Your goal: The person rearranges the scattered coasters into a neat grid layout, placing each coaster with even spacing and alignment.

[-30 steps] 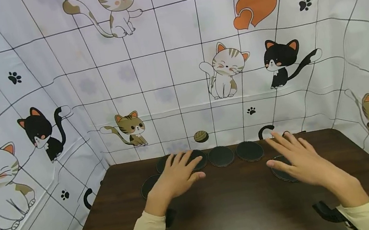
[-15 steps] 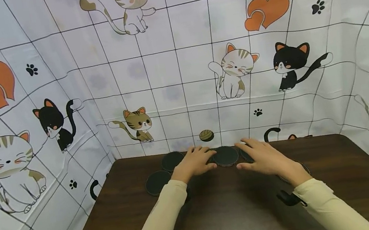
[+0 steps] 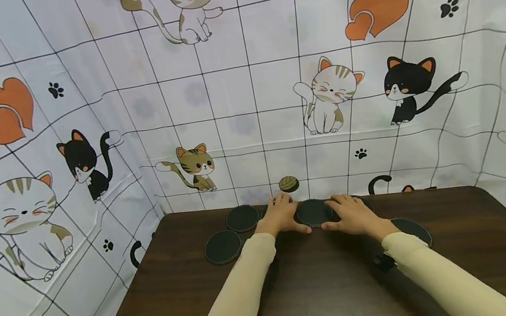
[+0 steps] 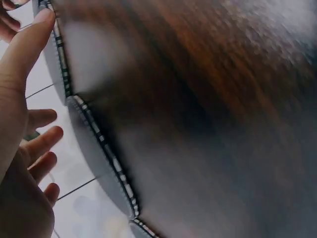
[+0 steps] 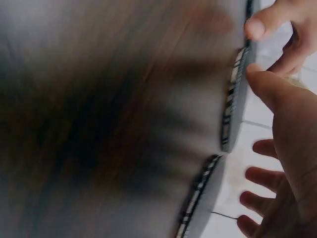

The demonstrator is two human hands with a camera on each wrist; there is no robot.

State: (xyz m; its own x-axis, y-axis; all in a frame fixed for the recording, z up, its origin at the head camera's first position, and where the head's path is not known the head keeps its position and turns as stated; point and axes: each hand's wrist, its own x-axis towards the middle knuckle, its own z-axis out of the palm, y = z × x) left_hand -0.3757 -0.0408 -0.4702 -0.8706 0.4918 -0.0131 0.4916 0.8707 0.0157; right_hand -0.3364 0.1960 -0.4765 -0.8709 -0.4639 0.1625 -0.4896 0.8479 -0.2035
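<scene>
A flat round dark disc (image 3: pixel 314 213) with a thin patterned edge lies at the back of the table between both hands. My left hand (image 3: pixel 283 214) is at its left side, palm down with spread fingers. At its right side my right hand (image 3: pixel 352 214) has its fingers spread too, thumb toward the near edge. In the left wrist view the thumb (image 4: pixel 39 37) overlaps a disc's rim, while the other fingers are spread beyond a neighbouring disc (image 4: pixel 96 153). The right wrist view shows the thumb tip (image 5: pixel 255 69) right at a disc's rim (image 5: pixel 232 99).
Matching discs form an arc: two on the left (image 3: pixel 223 246) (image 3: pixel 242 218), one at the right (image 3: pixel 411 232) partly behind the sleeve, others partly hidden by the hands. The brown wooden table (image 3: pixel 323 290) ends at a white cat-print cloth (image 3: pixel 222 91) behind.
Both hands have moved inward and further back, closing in from either side on the middle disc. The head view has shifted slightly. The visible discs lie in the same arc.
</scene>
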